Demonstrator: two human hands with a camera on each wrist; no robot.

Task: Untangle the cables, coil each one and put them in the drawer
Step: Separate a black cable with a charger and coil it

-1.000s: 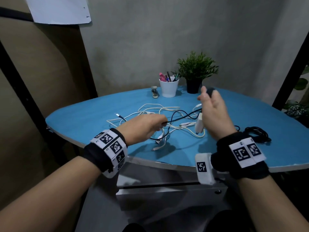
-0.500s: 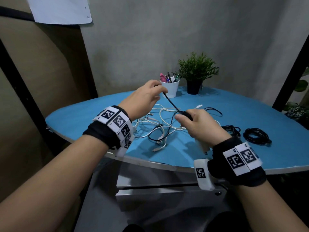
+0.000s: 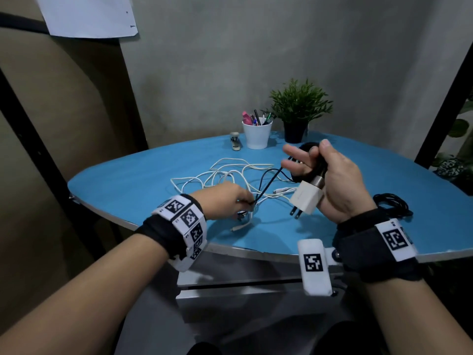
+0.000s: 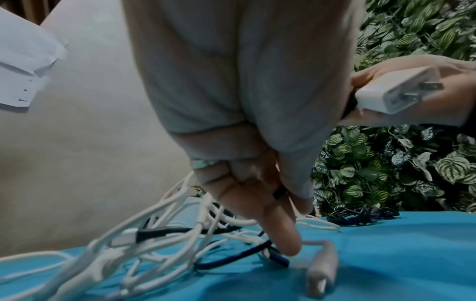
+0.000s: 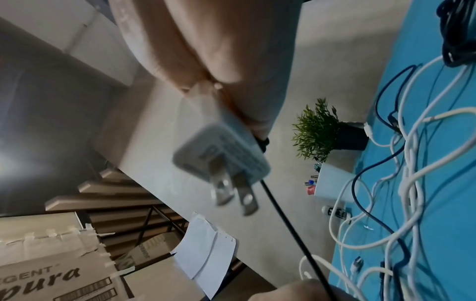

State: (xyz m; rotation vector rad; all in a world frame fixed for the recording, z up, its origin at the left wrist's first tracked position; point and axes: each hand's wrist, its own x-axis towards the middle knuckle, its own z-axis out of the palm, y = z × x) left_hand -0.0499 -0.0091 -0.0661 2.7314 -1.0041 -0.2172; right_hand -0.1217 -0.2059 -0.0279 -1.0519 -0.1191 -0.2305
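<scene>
Cables lie in a white tangle (image 3: pixel 230 175) on the blue bench (image 3: pixel 128 180), just beyond the left hand (image 3: pixel 225 203). Its fingers (image 4: pixel 280 230) are bent down and pinch a black cable (image 3: pixel 266 184) low over the tangle. This cable rises to the right hand (image 3: pixel 332 180), which grips black loops and a white charger plug (image 3: pixel 305 198); two fingers (image 3: pixel 297 156) stick out straight. A coiled black cable (image 3: pixel 391 204) lies on the bench further right.

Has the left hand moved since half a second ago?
Yes. The left hand has dropped from near the white cup toward the table's near edge, pinching the black cable.
</scene>
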